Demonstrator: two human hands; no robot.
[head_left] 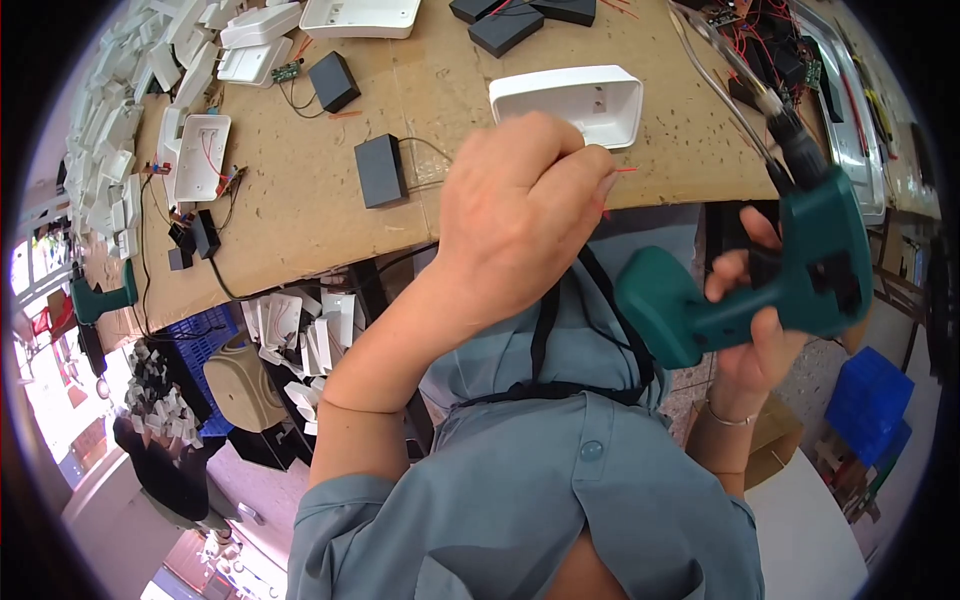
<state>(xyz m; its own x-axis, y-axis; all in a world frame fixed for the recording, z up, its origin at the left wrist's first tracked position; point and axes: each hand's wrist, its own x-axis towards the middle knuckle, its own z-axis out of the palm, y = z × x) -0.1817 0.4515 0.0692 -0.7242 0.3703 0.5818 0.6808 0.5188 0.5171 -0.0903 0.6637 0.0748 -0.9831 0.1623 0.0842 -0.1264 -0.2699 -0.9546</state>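
My left hand (520, 205) is closed in a pinch over the table's near edge, in front of an open white plastic housing (625, 105). Bits of red wire show beside its fingertips, but the back of the hand hides what they hold. A black rectangular box (381, 171) lies to its left, its thin dark wires running toward that hand. My right hand (755, 335) is wrapped round the grip of a dark green cordless drill (825, 250), held beyond the table edge. The drill's nose points up and away, toward the table's far right.
More black boxes (505, 32) and white housings (203, 158) lie on the brown tabletop (290, 215). White parts (105, 130) are heaped at the far left, near another green drill (103, 292). At right stands a metal tray (850, 120). Another person (170, 480) is at lower left.
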